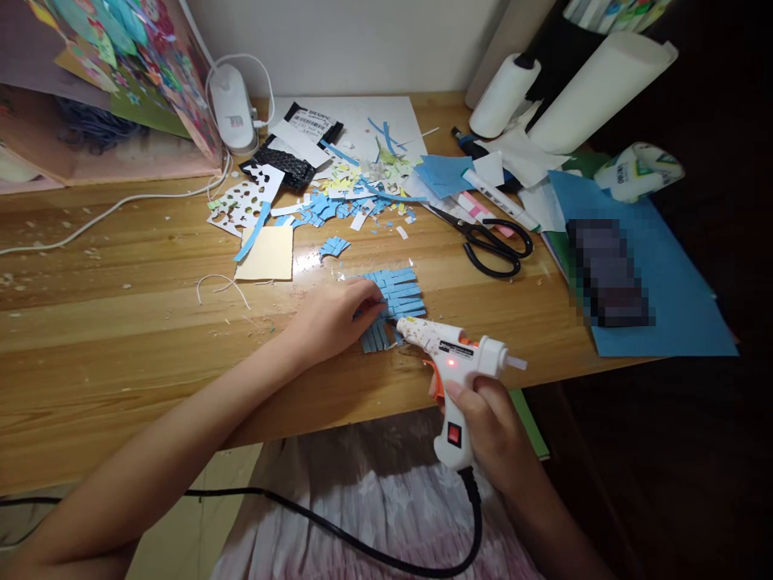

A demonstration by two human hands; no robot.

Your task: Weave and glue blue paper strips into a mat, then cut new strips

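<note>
My right hand (486,419) is wrapped round the handle of a white hot glue gun (450,354), with a finger at its orange trigger. A red light glows on its side and a clear glue stick (516,363) pokes out of its back. The nozzle points left, close to a piece of woven blue paper strips (400,292) that lies on the table. My left hand (347,314) has its fingers curled at the left side of that paper, holding it. The fingertips and the exact spot at the nozzle tip are partly hidden.
Black scissors (486,242) lie behind the gun. Blue, yellow and white paper scraps (326,205) and a cream paper square (266,254) are spread at the back. At right, blue sheets (670,282) carry a blurred phone-like object (609,270). A black cord (338,528) hangs below the table edge.
</note>
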